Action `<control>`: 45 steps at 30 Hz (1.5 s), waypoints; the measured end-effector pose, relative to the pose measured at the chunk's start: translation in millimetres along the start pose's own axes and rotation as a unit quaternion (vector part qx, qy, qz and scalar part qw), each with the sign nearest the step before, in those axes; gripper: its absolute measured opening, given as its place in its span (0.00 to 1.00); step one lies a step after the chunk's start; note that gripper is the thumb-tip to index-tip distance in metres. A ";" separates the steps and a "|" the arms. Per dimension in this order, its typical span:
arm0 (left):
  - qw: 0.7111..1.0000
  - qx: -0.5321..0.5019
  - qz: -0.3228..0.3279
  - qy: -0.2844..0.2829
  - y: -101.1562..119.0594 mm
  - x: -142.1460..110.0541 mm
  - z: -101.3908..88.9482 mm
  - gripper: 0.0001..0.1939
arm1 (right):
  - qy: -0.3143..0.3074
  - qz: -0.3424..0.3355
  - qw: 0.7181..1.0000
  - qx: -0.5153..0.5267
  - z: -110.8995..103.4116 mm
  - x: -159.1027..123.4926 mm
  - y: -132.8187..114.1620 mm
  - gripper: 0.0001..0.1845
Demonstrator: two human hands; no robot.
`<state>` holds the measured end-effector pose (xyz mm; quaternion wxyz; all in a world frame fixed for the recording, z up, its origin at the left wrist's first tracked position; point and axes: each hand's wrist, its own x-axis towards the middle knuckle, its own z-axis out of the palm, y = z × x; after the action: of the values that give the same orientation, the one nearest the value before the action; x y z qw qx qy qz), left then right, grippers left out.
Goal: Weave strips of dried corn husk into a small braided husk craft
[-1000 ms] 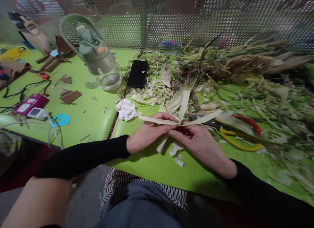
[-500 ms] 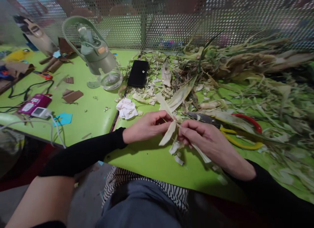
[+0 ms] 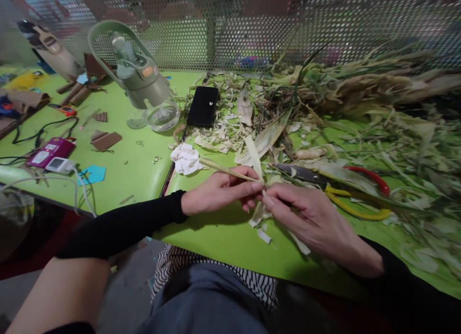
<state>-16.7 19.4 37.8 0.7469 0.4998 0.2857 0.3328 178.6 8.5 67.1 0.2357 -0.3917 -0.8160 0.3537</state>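
Observation:
My left hand (image 3: pixel 225 190) pinches pale corn husk strips (image 3: pixel 255 156) between thumb and fingers. One strip sticks up past the fingers, and another points left across the hand's back toward a crumpled white tissue (image 3: pixel 186 159). Close against it, my right hand (image 3: pixel 306 211) is closed on the same strips, with one end hanging out below the palm. Where the strips cross is mostly hidden by the fingertips. Pliers or shears with red and yellow handles (image 3: pixel 345 207) lie just beyond the right hand. Small husk scraps (image 3: pixel 264 234) rest under the hands.
Dried husks and leaves (image 3: pixel 378 94) are heaped at the back right. A black phone (image 3: pixel 203 106) lies before the perforated metal screen (image 3: pixel 180 41). Leftward stand a green-lidded bottle (image 3: pixel 147 87), a purple power strip (image 3: pixel 52 151) with cables, and cardboard pieces (image 3: pixel 106 139).
The husk flap that hung down below my left fingers now points left over that hand. My left hand has shifted slightly right, and my right hand has moved slightly right and down.

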 end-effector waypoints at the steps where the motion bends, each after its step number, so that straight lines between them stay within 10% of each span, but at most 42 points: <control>1: 1.000 -0.014 -0.011 -0.008 0.4 -0.4 0.6 0.23 | -0.012 -0.013 1.000 -0.005 -0.9 -0.3 -0.8 0.16; 15: 0.999 -0.033 -0.011 0.018 -0.8 7.7 -17.6 0.13 | 0.103 0.105 0.989 0.004 3.1 3.2 21.4 0.19; 22: 0.999 0.024 -0.031 0.035 -4.3 6.1 -17.7 0.15 | 0.168 -0.078 0.975 -0.122 8.9 3.5 28.2 0.14; 30: 0.995 0.073 -0.070 -0.004 -4.2 4.2 -7.3 0.10 | 0.190 -0.117 0.964 -0.145 12.5 -0.8 30.8 0.06; 37: 0.981 0.188 -0.035 0.007 -4.7 0.6 -3.0 0.14 | 0.140 0.070 0.987 0.019 12.7 0.8 23.0 0.10; 45: 0.942 0.330 0.056 0.032 -0.1 0.0 -1.1 0.16 | 0.114 0.167 0.949 0.242 14.2 3.4 25.3 0.12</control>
<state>-17.5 19.9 37.4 0.5109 0.7224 0.3747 0.2770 179.1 16.9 39.2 0.3522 -0.4911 -0.5971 0.5275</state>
